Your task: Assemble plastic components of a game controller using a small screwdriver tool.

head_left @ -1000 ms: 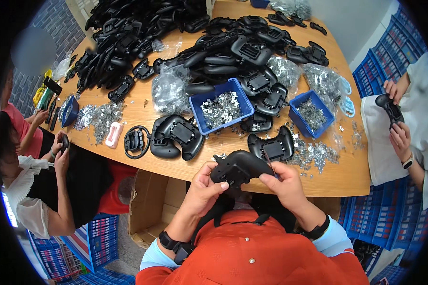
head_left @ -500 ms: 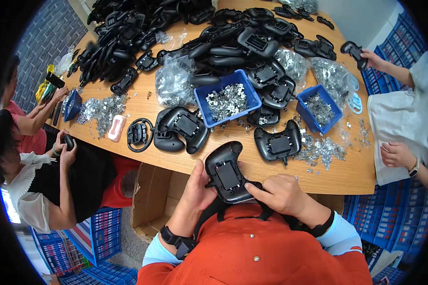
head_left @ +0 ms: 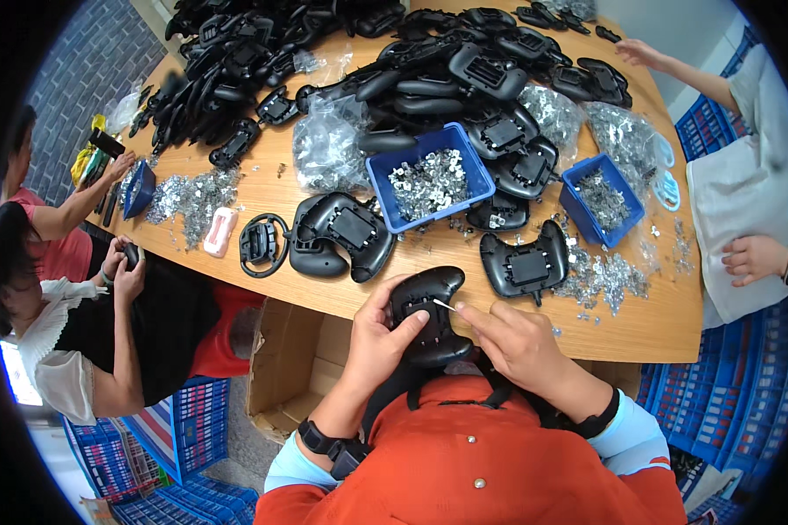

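A co-worker [head_left: 87, 350] in white ruffled sleeves, far left, cradles a small dark piece [head_left: 131, 255] in both hands; on the wooden table [head_left: 324, 293] nearby lie a spill of shiny metal bits [head_left: 193, 201], a black wheel-shaped part [head_left: 263, 246] and a pair of black shells [head_left: 356, 226]. Before me, at the table's near edge, the left hand [head_left: 378, 337] grips a black controller shell [head_left: 422, 296], recess up, thumb pressed across its face, fingers partly hidden along its side. The right hand [head_left: 517, 343], thumb and forefinger pinching a slender pale tool [head_left: 445, 305], holds the tip at the recess; whether they touch, I cannot tell. The step in hand looks like fine work inside the shell; the next move seems to call for a firm left grip and a light, steady tip. Farther right, a spare shell [head_left: 525, 264] lies beside scattered clips [head_left: 608, 280], below a blue bin [head_left: 617, 234].
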The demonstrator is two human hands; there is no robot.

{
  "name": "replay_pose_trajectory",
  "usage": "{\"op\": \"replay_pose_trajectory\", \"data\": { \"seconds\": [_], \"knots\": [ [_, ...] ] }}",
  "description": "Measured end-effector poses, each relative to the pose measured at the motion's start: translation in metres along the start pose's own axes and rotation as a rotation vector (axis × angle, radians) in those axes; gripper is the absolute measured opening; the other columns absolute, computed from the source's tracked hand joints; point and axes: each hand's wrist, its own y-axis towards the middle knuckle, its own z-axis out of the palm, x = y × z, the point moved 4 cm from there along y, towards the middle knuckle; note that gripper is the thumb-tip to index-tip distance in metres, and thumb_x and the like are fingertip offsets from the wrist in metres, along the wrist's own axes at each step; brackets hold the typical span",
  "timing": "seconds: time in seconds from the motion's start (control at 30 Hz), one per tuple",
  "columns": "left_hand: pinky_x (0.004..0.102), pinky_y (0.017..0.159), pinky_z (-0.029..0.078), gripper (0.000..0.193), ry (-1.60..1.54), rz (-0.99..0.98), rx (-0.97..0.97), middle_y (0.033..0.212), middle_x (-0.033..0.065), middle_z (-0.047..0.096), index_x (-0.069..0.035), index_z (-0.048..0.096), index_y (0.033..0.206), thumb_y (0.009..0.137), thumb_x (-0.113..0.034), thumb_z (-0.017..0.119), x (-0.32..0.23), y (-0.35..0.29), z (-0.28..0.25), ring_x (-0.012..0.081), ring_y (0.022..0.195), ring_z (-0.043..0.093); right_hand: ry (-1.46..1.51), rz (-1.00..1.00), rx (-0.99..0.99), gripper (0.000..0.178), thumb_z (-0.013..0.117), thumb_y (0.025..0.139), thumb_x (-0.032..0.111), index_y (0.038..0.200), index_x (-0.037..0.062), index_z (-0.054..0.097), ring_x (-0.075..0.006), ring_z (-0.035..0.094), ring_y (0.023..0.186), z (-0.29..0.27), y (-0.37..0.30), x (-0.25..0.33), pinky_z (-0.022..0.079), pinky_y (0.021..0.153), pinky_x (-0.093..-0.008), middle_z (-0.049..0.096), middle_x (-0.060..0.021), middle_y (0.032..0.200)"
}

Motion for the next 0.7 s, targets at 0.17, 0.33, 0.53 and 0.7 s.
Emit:
{"op": "replay_pose_trajectory", "data": {
  "seconds": [0.17, 0.33, 0.53, 0.7],
  "knots": [
    [0.0247, 0.081, 0.054, 0.047, 0.109, 0.032, -0.017, 0.112, 0.0077, 0.064, 0.002, 0.052, 0.130, 0.085, 0.003, 0.066, -0.002, -0.001, 0.001, 0.0100, 0.095, 0.063, 0.002, -0.022, 0.002, 0.046, 0.070, 0.076, 0.007, 0.121, 0.0104, 0.063, -0.0233, 0.061, 0.062, 0.002, 0.005, 0.003, 0.048, 0.052, -0.0366, 0.051, -0.0061, 0.074],
    [0.0244, 0.080, 0.054, 0.046, 0.151, 0.077, -0.078, 0.111, 0.0081, 0.066, 0.001, 0.054, 0.128, 0.084, 0.001, 0.069, 0.001, -0.001, -0.001, 0.0104, 0.095, 0.064, -0.007, -0.025, -0.018, 0.043, 0.071, 0.075, 0.007, 0.117, 0.0080, 0.065, -0.0232, 0.060, 0.059, -0.003, 0.008, 0.007, 0.048, 0.051, -0.0362, 0.053, -0.0064, 0.072],
    [0.0249, 0.080, 0.054, 0.045, 0.248, 0.132, -0.088, 0.106, 0.0064, 0.068, -0.001, 0.057, 0.126, 0.083, 0.000, 0.070, 0.001, -0.001, 0.000, 0.0092, 0.093, 0.064, 0.015, -0.041, -0.028, 0.039, 0.070, 0.075, 0.006, 0.113, 0.0057, 0.065, -0.0236, 0.060, 0.057, -0.002, 0.010, 0.006, 0.049, 0.050, -0.0358, 0.055, -0.0062, 0.069],
    [0.0268, 0.078, 0.055, 0.043, 0.430, 0.190, -0.106, 0.102, 0.0095, 0.071, -0.003, 0.062, 0.121, 0.079, -0.004, 0.073, -0.006, -0.003, 0.003, 0.0124, 0.088, 0.068, -0.031, 0.025, 0.111, 0.021, 0.068, 0.080, 0.010, 0.102, 0.0083, 0.069, -0.0270, 0.063, 0.061, -0.024, 0.035, 0.010, 0.049, 0.053, -0.0379, 0.061, -0.0082, 0.069]
  ]
}}
